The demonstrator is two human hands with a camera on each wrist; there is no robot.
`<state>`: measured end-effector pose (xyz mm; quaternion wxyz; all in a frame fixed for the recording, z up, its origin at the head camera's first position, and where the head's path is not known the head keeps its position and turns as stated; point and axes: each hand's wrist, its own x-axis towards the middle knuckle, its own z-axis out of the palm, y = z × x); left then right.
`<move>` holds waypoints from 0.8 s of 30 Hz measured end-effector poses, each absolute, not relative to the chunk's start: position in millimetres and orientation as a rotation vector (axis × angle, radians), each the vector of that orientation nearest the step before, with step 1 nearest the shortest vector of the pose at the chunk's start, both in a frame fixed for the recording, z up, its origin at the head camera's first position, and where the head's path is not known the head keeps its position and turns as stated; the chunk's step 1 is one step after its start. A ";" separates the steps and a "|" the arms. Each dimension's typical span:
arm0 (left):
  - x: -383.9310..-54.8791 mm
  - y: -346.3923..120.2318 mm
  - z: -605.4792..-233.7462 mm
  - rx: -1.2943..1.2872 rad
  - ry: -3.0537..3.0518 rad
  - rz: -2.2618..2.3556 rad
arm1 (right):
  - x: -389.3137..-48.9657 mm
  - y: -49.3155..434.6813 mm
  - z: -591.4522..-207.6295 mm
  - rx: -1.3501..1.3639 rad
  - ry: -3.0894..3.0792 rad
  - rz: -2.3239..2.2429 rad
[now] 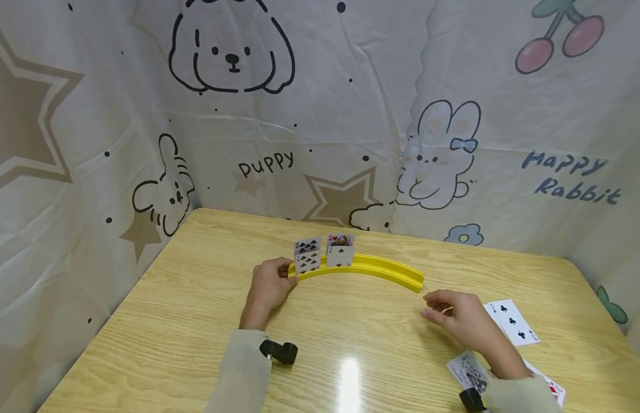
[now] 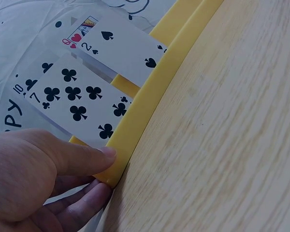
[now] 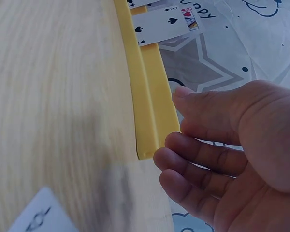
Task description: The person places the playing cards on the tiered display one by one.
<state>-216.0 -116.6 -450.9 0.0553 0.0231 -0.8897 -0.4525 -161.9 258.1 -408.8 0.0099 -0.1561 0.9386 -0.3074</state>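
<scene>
A curved yellow playing-card holder [image 1: 389,271] lies on the table. My left hand [image 1: 268,287] grips its left end, thumb on the front face and fingers at the tip. Upright in the slot by that hand is a seven of clubs [image 2: 79,99], with a ten of clubs [image 2: 31,83] behind it. Further right stand a two of spades [image 2: 120,48] and, mostly hidden at its back, a queen of hearts [image 2: 72,41]. Just off the holder's right end, my right hand [image 1: 461,318] hovers with loosely bent fingers and nothing between them.
On the table's right side lies a three of clubs [image 1: 512,322], partly behind the right hand. A card with a grey figure [image 1: 466,369] and a red-marked card [image 1: 556,392] are partly covered by the right forearm. A printed cloth [image 1: 320,115] hangs behind the table.
</scene>
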 end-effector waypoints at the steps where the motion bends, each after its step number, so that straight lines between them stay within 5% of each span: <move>1: -215.8 -116.6 -450.9 0.072 -2.700 -1.377 | -160.7 258.6 -409.3 -0.475 2.931 -0.954; 24: -215.5 -116.1 -450.0 0.080 -2.712 -1.371 | -133.1 292.0 -410.4 -0.351 2.942 -0.716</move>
